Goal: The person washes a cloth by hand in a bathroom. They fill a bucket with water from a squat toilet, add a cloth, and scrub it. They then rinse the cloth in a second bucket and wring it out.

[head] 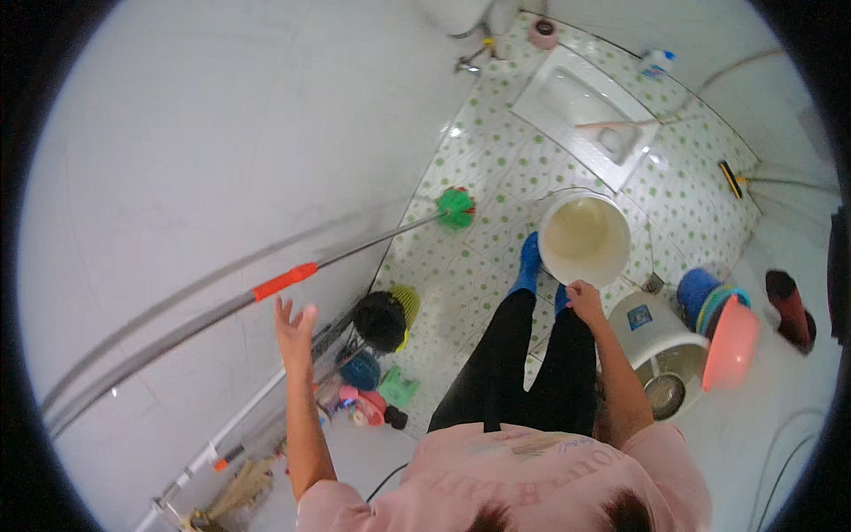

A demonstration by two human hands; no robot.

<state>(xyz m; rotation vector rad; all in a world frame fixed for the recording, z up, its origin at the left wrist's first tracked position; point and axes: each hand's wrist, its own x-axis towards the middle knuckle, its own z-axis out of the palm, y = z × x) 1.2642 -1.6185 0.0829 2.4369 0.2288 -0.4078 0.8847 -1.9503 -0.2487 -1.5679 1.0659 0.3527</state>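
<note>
My right hand [585, 300] grips the near rim of a white plastic bucket [619, 263]. Cloudy, yellowish liquid [582, 226] lies inside it. The bucket stands on the tiled floor in front of my blue footwear [528, 263]. My left hand [295, 326] is raised at the left with its fingers apart, holding nothing. Just beyond those fingertips is a long-handled brush with an orange-red grip [286, 282] and green bristles [456, 208]. Its pole slants along the white wall, and the bristle head is by the wall's foot.
A squat toilet [532, 106] is set into the floor ahead, with a hose [618, 124] across it. On the right are a tipped white bucket [628, 332] and stacked basins [731, 342]. A black-and-yellow basket [382, 320] stands left. A floor squeegee [730, 179] leans far right.
</note>
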